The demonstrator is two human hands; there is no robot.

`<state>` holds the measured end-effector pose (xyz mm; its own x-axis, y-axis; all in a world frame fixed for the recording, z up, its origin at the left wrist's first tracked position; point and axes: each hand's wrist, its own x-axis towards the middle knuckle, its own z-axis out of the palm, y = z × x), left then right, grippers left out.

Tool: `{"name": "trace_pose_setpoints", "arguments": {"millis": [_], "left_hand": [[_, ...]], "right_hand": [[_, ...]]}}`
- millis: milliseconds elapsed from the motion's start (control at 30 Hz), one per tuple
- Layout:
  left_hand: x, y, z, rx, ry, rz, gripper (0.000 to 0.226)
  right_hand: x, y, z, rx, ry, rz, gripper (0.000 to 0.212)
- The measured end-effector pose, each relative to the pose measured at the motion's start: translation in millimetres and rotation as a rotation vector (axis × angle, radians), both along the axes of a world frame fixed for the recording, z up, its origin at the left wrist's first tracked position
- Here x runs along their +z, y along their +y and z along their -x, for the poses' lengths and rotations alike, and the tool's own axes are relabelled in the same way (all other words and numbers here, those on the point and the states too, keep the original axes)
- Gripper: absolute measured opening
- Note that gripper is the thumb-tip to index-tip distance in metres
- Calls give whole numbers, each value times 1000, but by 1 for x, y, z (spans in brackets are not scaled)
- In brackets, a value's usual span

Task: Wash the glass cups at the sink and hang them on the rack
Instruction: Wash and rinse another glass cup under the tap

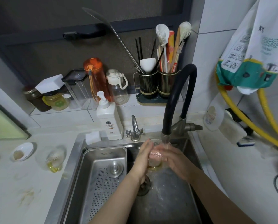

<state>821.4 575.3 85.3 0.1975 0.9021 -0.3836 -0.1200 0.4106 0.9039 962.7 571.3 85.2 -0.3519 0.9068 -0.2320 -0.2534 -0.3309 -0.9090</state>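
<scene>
A clear glass cup (154, 156) is held over the steel sink (167, 199), right under the black faucet spout (166, 139), and water runs onto it. My left hand (143, 157) wraps around the cup's left side. My right hand (172, 156) grips it from the right, its fingers showing through the glass. A second glass cup (55, 159) with yellow liquid at the bottom stands on the counter left of the sink. No rack for hanging cups is visible.
A perforated steel drain tray (102, 180) fills the sink's left half. A white soap pump bottle (108, 120) and a small tap (135, 130) stand at the sink's back edge. A small white dish (22, 151) sits on the left counter. Utensil holders (157, 84) and bottles line the back ledge.
</scene>
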Motion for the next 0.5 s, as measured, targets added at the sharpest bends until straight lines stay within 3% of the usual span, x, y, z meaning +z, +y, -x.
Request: {"name": "trace_pose_setpoints", "arguments": {"millis": [133,267,400,500], "left_hand": [[8,-2,-1,-79,-5,7,63],[0,-17,-3,-127,134,-225,83],[9,-11,-3,-35,216,-251,54],[13,2,-3,51,208,-101,38]], "right_hand": [[-2,4,-7,-116,-85,-5,25],[-1,6,-5,-207,-74,-5,26],[0,9,3,-141,-83,23,31],[-5,3,8,7,-221,-13,29]]}}
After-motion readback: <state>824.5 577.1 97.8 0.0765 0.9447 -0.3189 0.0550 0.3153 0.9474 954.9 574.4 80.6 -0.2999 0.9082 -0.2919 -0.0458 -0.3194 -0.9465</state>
